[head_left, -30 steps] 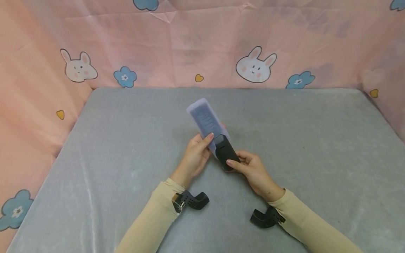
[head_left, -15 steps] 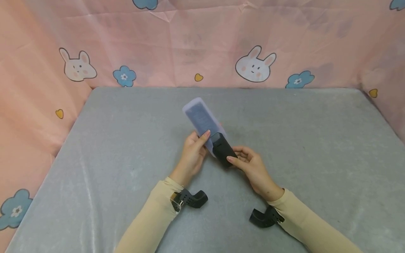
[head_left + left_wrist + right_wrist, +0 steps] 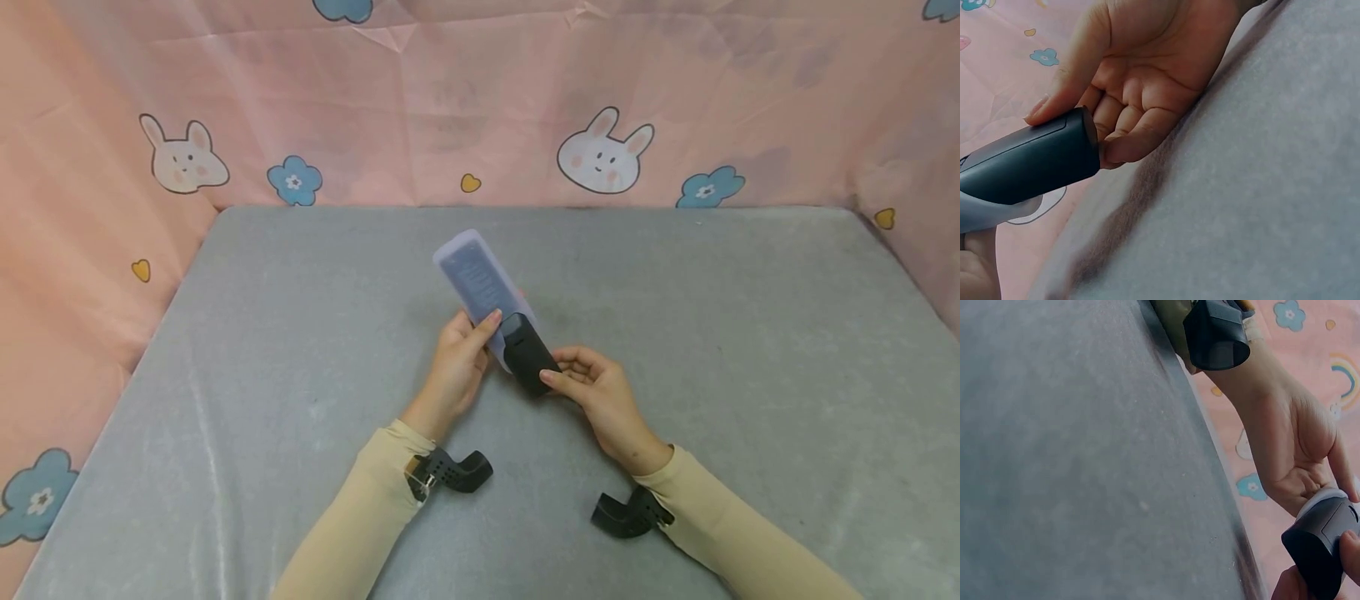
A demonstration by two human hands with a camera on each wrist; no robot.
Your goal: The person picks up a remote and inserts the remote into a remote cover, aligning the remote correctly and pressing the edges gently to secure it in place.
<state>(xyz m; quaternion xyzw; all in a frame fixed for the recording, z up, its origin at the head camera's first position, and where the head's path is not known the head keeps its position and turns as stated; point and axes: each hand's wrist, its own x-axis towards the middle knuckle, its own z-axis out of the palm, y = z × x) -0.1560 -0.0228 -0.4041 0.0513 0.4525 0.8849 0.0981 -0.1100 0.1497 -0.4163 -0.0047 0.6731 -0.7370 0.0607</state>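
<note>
At the back & along both sides hangs a pink, cartoon-print fabric backdrop (image 3: 465, 100); in front of it, a wide grey table (image 3: 765, 375) covered in soft-looking cloth. Reaching in over it, two pale-yellow, close-fitting fabric sleeves (image 3: 348, 521), w/ a bare L hand (image 3: 452, 371) & a bare R hand (image 3: 603, 404). L hand grasps, thumb on top, a long, flat, pale-violet, translucent-looking case (image 3: 480, 271) w/ rounded corners & bluish inner panel; it's held up over approx. mid-table, slanting, far end toward the person's L. R hand pinches a slim, black, plastic-looking block (image 3: 532, 358) by its near end, thumb on top, other fingers curled close by. Block's far end overlaps the case's near end, just beside the L thumb; can't tell if they're joined. At each wrist, a black, curved, plastic-looking mount (image 3: 461, 472). Tiniest: yellow heart prints (image 3: 471, 182) on the backdrop.
</note>
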